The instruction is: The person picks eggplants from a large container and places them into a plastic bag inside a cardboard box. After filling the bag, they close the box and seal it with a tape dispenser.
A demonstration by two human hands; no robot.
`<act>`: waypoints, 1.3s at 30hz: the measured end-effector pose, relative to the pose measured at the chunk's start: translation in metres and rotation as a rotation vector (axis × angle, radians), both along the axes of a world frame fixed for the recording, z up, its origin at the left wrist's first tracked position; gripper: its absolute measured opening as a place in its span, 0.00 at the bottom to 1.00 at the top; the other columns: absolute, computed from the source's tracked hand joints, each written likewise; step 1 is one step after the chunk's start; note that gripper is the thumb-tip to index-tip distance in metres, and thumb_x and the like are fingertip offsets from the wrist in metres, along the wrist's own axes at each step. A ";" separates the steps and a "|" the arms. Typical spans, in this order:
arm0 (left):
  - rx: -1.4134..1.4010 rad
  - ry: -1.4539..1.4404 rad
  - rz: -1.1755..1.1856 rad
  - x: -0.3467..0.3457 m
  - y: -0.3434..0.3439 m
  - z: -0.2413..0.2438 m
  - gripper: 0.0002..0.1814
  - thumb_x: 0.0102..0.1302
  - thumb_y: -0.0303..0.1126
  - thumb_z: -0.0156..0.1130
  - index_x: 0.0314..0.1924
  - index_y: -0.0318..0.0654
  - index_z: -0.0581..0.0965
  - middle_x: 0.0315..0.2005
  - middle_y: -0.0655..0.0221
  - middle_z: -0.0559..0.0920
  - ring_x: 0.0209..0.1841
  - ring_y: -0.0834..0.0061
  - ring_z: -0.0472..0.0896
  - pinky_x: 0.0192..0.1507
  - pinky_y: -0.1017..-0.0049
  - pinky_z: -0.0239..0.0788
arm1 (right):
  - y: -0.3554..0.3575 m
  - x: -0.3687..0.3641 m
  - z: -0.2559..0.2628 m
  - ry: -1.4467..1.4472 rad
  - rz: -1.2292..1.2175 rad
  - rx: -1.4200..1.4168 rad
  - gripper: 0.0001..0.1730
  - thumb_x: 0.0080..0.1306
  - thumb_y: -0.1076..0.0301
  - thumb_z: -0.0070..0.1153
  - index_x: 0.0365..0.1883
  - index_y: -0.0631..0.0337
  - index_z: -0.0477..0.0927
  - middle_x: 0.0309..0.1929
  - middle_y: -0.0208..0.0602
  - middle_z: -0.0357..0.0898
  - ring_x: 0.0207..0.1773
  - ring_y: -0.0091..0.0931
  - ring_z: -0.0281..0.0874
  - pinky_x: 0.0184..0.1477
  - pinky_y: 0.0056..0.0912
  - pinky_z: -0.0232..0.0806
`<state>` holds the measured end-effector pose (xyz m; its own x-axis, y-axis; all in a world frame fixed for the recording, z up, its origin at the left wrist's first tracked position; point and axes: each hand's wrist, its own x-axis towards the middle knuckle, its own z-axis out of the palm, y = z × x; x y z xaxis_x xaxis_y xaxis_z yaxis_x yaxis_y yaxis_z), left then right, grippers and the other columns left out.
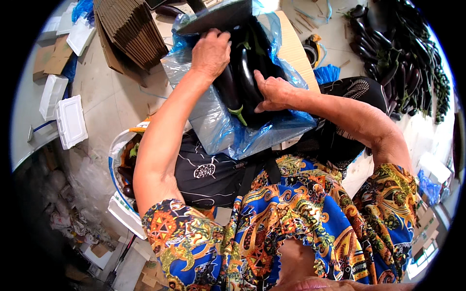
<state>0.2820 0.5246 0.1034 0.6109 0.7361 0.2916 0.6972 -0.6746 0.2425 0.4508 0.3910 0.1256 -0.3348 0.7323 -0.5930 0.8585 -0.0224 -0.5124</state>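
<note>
A box lined with blue plastic film (214, 129) lies before me, tilted over my lap. Dark purple eggplants fill it. One long eggplant (227, 87) on the left has its green stem end towards me; a glossy eggplant (245, 71) lies beside it. My left hand (212, 52) is curled at the box's far left, over the eggplants there; what its fingertips touch is hidden. My right hand (275, 92) rests against the glossy eggplant, index finger and thumb spread along its right side. The deeper part of the box is in shadow.
Folded cardboard boxes (125, 34) stand at the far left. Several white foam containers (72, 122) lie left. A white-rimmed container (113, 160) holding eggplants sits by my left arm. Roll of tape (311, 52) lies right of the box; a large eggplant pile (397, 69) covers the far-right floor.
</note>
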 end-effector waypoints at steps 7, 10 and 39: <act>0.012 -0.352 0.350 -0.049 0.003 0.057 0.16 0.51 0.35 0.75 0.35 0.39 0.77 0.30 0.63 0.79 0.33 0.62 0.79 0.40 0.63 0.71 | 0.036 0.033 0.036 0.161 -0.083 0.871 0.28 0.58 0.56 0.66 0.49 0.63 0.70 0.45 0.52 0.72 0.41 0.48 0.78 0.43 0.50 0.74; -0.018 -0.331 0.267 -0.058 0.026 0.054 0.25 0.49 0.40 0.77 0.45 0.36 0.79 0.35 0.59 0.82 0.39 0.60 0.81 0.49 0.65 0.71 | 0.090 0.057 0.045 0.035 -0.283 1.154 0.29 0.61 0.57 0.64 0.57 0.62 0.72 0.49 0.51 0.77 0.41 0.44 0.82 0.43 0.45 0.76; -0.708 -0.131 -0.399 -0.047 -0.085 0.106 0.13 0.60 0.31 0.66 0.45 0.36 0.80 0.38 0.62 0.83 0.42 0.66 0.82 0.48 0.67 0.73 | 0.050 0.051 0.041 -0.309 0.591 0.451 0.03 0.64 0.77 0.55 0.34 0.64 0.80 0.31 0.42 0.81 0.33 0.34 0.82 0.32 0.36 0.75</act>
